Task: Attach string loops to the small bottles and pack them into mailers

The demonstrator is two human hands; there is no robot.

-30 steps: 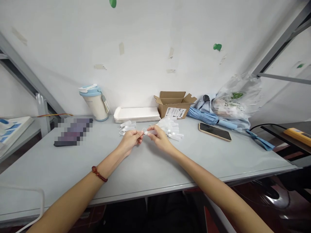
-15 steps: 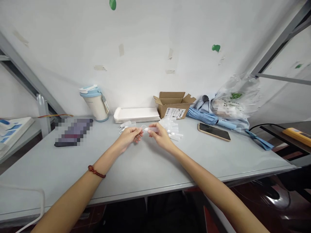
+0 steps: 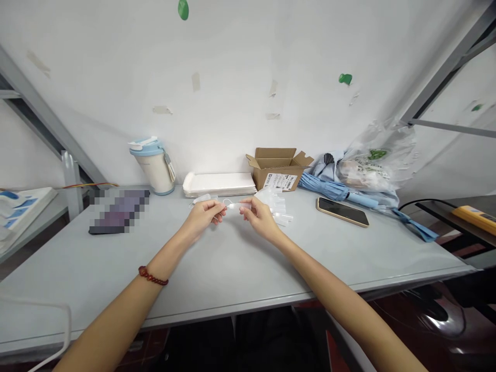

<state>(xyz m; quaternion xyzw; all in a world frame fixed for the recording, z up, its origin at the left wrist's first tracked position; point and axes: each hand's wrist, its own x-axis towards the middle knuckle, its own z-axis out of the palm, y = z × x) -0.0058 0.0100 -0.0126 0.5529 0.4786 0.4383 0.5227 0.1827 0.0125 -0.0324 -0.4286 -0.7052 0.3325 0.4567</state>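
Observation:
Above the table, both hands hold a small clear plastic tube with a white cap [image 3: 232, 206]. My left hand [image 3: 203, 216] is closed in a pinch at the cap's left end, where a thin white string loops up. My right hand [image 3: 260, 218] pinches the clear body from the other side, its fingers hiding most of it. Just beyond my right hand lies a pile of similar clear tubes [image 3: 284, 219] with white parts. A few translucent pieces [image 3: 204, 198] rest behind my left hand.
White envelopes [image 3: 220, 183] are stacked by the wall, beside an open cardboard box [image 3: 277, 170]. A tumbler [image 3: 155, 168] and a blurred dark item [image 3: 119, 211] stand left. Right are a phone [image 3: 342, 212], a blue umbrella [image 3: 329, 187] and a plastic bag [image 3: 372, 163].
My right fingers have shifted slightly right along the tube, so more of the white cap shows between the hands. My left hand keeps its pinch. The view has tilted a little.

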